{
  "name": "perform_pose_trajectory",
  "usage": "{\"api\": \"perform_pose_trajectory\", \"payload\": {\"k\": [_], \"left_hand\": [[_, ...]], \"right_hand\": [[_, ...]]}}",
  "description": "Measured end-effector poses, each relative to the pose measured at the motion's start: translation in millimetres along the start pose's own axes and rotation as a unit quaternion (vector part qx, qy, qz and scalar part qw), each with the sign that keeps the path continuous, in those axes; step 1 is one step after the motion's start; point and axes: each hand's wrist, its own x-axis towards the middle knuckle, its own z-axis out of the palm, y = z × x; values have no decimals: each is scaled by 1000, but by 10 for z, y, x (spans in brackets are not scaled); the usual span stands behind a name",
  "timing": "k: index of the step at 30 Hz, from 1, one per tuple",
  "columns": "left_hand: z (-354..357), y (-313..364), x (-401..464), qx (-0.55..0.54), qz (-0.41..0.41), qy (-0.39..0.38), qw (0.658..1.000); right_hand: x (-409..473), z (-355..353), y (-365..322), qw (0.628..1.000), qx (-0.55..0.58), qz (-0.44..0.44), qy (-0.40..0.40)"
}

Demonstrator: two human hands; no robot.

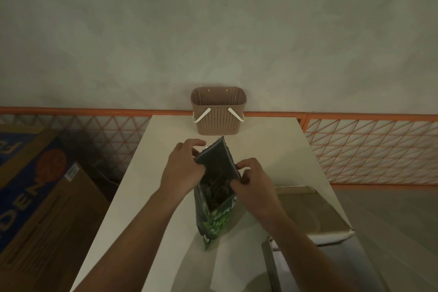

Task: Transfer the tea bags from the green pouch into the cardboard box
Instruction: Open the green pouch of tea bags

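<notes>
Head view: green pouch (216, 216) stands upright on the white table (151, 197), centre, between both hands. Left hand (183, 168) grips the left edge of the pouch mouth; right hand (254, 185) pinches the right edge, fingers curled. The mouth is spread wide, its dark inner flap raised toward the basket (219, 114).

Step judged: opening the pouch; no tea bag is out yet. Contents show only as dim, tangled shapes inside; individual bags cannot be told. Next move likely needs one hand to steady the pouch while the other reaches in.

Cardboard box (315, 216), open, lies just right of the pouch.

Pouch looks thin and crinkly, glossy green print low down.
</notes>
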Motion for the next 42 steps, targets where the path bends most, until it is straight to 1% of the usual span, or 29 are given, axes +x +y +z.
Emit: {"api": "perform_pose_trajectory", "payload": {"k": [3, 9, 12, 16, 17, 19, 20, 23, 25, 27, 31, 33, 36, 40, 42], "left_hand": [[1, 33, 55, 80, 10, -12, 997], [60, 123, 3, 176, 38, 92, 979], [-40, 76, 46, 181, 35, 118, 976], [-139, 14, 69, 132, 39, 133, 981], [-121, 27, 47, 120, 43, 131, 983], [-67, 40, 8, 101, 46, 114, 987], [-47, 33, -15, 101, 41, 93, 990], [-30, 7, -92, 129, -13, -25, 991], [-30, 14, -129, 107, -31, -61, 992], [-39, 29, -131, 84, -24, -53, 995], [-167, 33, -59, 75, -19, 5, 997], [-187, 33, -37, 81, -9, 13, 997], [-148, 42, -38, 95, 8, -20, 995], [-132, 19, -66, 90, 14, -69, 993], [-124, 5, -92, 85, 34, -71, 993]], "right_hand": [[74, -7, -94, 998, -56, -3, -1], [235, -32, -201, 993, -115, -4, 29], [211, -158, -155, 992, -117, -3, 44], [182, -297, -57, 990, -137, 7, 41], [180, -289, -55, 992, -125, 10, 33], [170, -237, -66, 998, -61, 22, 18], [158, -202, -64, 999, -25, 28, 18], [107, -121, -37, 998, 42, 34, 25], [78, -98, -24, 997, 63, 34, 2], [78, -121, -23, 997, 72, 34, -18], [124, -230, 27, 998, 61, 35, -3], [121, -225, 66, 998, 45, 34, -14], [115, -145, 118, 999, 35, 22, -35], [138, -133, 118, 1000, 21, -9, 9], [139, -165, 116, 999, 4, -21, 24]]}}
